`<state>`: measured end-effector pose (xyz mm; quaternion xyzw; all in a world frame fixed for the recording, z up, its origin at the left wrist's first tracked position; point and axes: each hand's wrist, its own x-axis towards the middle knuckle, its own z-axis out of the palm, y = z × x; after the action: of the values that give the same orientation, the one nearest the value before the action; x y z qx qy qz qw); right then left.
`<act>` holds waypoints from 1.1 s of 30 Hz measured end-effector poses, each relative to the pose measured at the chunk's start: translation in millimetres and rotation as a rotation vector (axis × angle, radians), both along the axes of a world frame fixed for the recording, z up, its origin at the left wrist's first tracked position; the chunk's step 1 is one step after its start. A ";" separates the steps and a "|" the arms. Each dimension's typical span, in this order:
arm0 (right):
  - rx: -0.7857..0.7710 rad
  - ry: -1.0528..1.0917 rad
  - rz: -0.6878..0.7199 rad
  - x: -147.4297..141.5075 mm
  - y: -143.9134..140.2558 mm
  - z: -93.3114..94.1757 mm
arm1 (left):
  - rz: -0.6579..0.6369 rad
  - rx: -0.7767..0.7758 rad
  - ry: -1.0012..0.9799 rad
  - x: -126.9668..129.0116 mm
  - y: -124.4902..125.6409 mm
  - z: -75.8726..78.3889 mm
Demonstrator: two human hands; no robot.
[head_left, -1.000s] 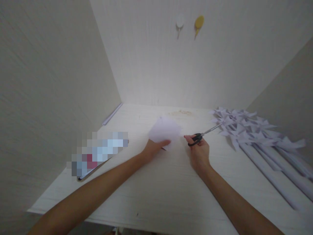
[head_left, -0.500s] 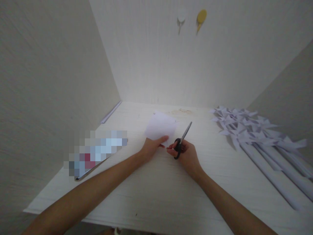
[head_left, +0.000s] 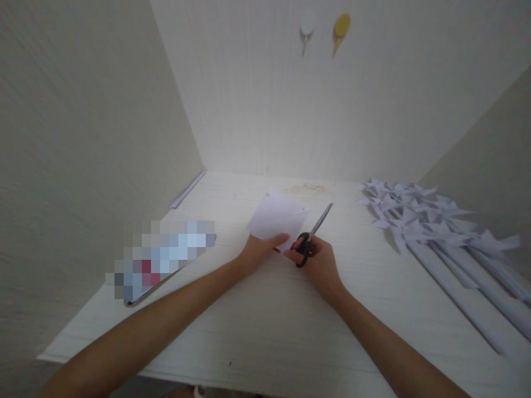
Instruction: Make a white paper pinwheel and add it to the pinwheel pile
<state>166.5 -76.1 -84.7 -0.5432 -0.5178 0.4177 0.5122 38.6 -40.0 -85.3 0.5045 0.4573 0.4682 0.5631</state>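
A white sheet of paper (head_left: pixel 275 216), roughly square, is gripped at its near edge by my left hand (head_left: pixel 260 251), thumb on top and fingers beneath. Slits run in from its edges near the right and lower corners. My right hand (head_left: pixel 318 260) holds black-handled scissors (head_left: pixel 306 246), with the blades pointing up and away to the right. The blades look closed and stand apart from the sheet. My right fingertips are close to the paper's near corner; whether they touch it I cannot tell.
Several white paper pinwheels (head_left: pixel 409 221) with rolled paper sticks (head_left: pixel 456 301) lie at the right of the white table (head_left: pixel 257 331). A blurred-out flat device (head_left: pixel 174 254) leans at the left. Behind it lies a white paper roll (head_left: pixel 188 189). Two hooks, one yellow (head_left: pixel 342 26), hang on the back wall.
The paper has turned slightly and shifted a little to the right in my left hand. The scissors have tipped a bit further right with my right hand.
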 end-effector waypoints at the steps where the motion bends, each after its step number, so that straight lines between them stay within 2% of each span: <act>1: -0.003 0.007 -0.004 0.0 -0.1 0.7 | -0.007 0.005 0.003 0.0 -0.4 0.6; 7: -0.017 0.055 -0.003 0.1 0.1 1.4 | -0.033 0.035 0.015 -0.5 -1.7 1.4; 16: 0.001 -0.016 -0.004 1.2 0.2 4.0 | -0.044 0.040 -0.031 -1.7 -2.6 3.1; 33: 0.029 0.008 -0.042 2.5 1.6 -3.3 | -0.044 0.001 0.084 1.1 -3.8 5.0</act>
<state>169.0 -74.4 -88.0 -0.5448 -0.5103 0.4013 0.5307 39.6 -43.7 -80.3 0.5338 0.4691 0.4343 0.5535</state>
